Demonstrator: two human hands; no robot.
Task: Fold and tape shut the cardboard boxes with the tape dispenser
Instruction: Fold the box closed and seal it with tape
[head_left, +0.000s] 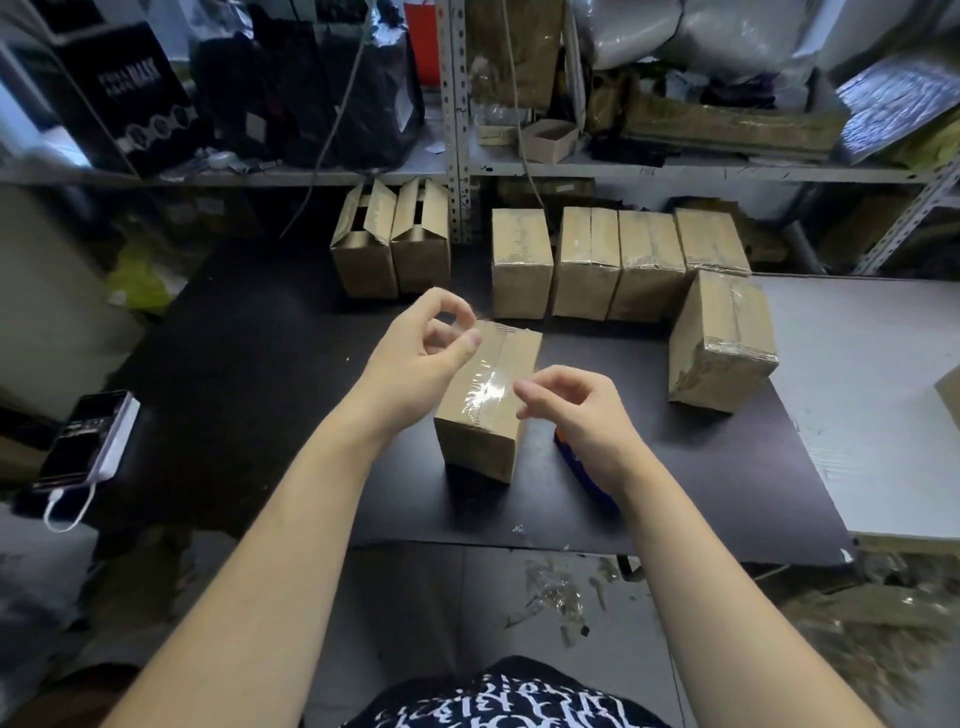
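Shirt (498, 699), left hand (423, 345), right hand (569, 413), grips loose, empty, over taped box (480, 447)

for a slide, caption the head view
Left hand and right hand at a taped cardboard box on a black table, more boxes behind.

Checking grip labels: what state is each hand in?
Left hand: curled over the taped brown cardboard box; grip cannot be told.
Right hand: open, holding nothing.
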